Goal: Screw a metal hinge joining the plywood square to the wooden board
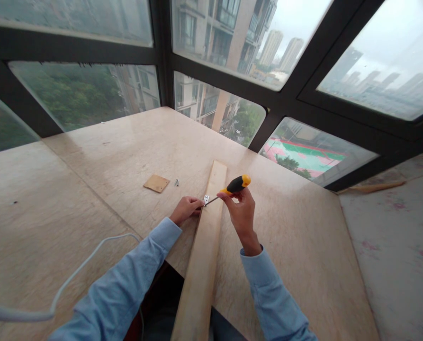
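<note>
A long wooden plank [203, 255] runs from my lap up across the tabletop. On its left edge sits a small silver metal bracket [206, 199] with holes. My left hand [187, 209] is closed at that edge, its thumb and forefinger pinched against the bracket; the other fingertips are hidden beside the plank. In my right hand [242, 213] is a screwdriver [237, 183] with a black and yellow handle, tilted, its shaft between thumb and fingers. The screwdriver's tip meets the bracket near my left fingertips. Whether a screw is under the tip is too small to tell.
Left of the plank lie a thin square wooden piece [156, 183] and a few small screws [176, 182]. A white cable [79, 267] curves over the tabletop [289, 237] at left. Dark-framed windows [218, 78] border the far side, and a patterned wall [396, 237] stands at right.
</note>
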Tool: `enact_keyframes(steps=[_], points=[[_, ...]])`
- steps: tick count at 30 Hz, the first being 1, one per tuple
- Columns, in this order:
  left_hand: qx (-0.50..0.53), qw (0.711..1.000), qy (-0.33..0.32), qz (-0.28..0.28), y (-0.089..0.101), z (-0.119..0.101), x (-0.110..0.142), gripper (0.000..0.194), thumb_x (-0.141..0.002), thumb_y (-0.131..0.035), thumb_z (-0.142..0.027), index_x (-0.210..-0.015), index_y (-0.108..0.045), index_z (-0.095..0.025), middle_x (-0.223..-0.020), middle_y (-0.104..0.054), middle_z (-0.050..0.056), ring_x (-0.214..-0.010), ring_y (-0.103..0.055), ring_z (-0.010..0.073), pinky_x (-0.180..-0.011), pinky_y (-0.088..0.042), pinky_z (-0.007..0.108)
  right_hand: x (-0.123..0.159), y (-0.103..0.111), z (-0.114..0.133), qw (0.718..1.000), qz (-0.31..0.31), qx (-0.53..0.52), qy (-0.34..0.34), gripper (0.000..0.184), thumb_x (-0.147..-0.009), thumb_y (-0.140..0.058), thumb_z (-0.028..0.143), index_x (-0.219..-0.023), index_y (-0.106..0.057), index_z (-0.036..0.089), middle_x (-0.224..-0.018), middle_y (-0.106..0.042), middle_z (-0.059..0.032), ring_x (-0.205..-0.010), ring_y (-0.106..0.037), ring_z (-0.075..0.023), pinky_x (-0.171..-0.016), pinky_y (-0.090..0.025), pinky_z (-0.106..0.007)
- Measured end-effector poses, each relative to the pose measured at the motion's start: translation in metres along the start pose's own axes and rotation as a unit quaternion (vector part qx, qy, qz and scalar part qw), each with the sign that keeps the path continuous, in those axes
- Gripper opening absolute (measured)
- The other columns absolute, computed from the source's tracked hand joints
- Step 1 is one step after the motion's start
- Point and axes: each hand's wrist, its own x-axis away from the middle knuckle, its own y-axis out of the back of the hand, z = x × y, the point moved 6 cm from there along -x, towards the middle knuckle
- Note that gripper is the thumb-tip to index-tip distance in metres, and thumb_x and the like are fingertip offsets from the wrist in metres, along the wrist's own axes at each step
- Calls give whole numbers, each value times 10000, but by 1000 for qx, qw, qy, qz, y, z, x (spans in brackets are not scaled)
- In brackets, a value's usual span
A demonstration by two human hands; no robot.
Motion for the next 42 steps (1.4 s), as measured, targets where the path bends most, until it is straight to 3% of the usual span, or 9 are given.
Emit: enact_keyframes(steps=[3,9,15,19,27,31,36,39,42], points=[[1,1000,0,-2,0,0,0,305,-571,-792,-350,-710,-718,-89,-757,-715,74,-712,-660,171,-698,-560,288,0,-2,-2,997,18,-66,-26,313,-701,-790,402,-889,-658,190,-836,-711,-40,-774,-678,-201,-791,-570,-396],[-2,1000,5,-5,0,0,-1,308,-566,-786,-353,-708,-719,-88,-749,-714,73,-705,-657,169,-691,-556,280,0,-14,3,978,113,-175,-15,389,-820,-672,343,-1180,-595,219,-1238,-659,-98,-1147,-623,-239,-1000,-491,-454],[-2,1000,-1,-4,0,-1,1,308,-571,-784,-357,-718,-722,-93,-751,-717,70,-722,-660,180,-711,-558,295,1,-2,7,998,25,11,49,346,-769,-730,438,-1006,-634,205,-977,-681,-60,-874,-636,-208,-807,-533,-385],[0,1000,2,-6,0,-1,1,291,-574,-786,-344,-716,-723,-97,-741,-712,63,-722,-660,180,-705,-558,294,1,1,4,998,-12,21,55,301,-765,-736,446,-886,-622,195,-833,-660,-28,-769,-614,-185,-744,-523,-356],[-6,1000,-1,-4,0,0,-1,303,-569,-790,-364,-683,-702,-98,-706,-692,55,-709,-656,176,-708,-553,297,6,-16,12,989,104,-91,60,404,-917,-547,404,-1281,-504,234,-1212,-644,-99,-1086,-630,-224,-945,-505,-415],[-12,1000,-3,-4,0,2,-2,306,-575,-788,-373,-679,-694,-101,-707,-690,56,-724,-658,187,-714,-556,312,5,-13,11,993,91,-23,66,437,-866,-617,447,-1234,-549,221,-1192,-630,-104,-1064,-612,-232,-913,-512,-407],[-20,1000,-2,-6,1,2,-2,315,-587,-773,-378,-707,-705,-94,-721,-694,60,-725,-663,186,-701,-554,302,3,-3,4,998,15,22,48,412,-765,-735,447,-1070,-623,194,-949,-682,-68,-841,-641,-217,-807,-539,-404],[-21,1000,-2,-7,1,2,-2,320,-579,-776,-378,-710,-711,-94,-729,-700,63,-724,-665,186,-695,-555,295,3,-8,5,996,54,-61,45,328,-846,-646,405,-1107,-592,214,-1054,-693,-79,-958,-662,-220,-874,-537,-407],[-19,1000,0,-8,0,1,-1,307,-583,-775,-374,-697,-711,-96,-729,-703,65,-723,-666,185,-702,-557,294,4,-13,10,988,94,-107,56,435,-872,-604,383,-1269,-500,237,-1253,-619,-100,-1148,-601,-228,-961,-504,-422]])
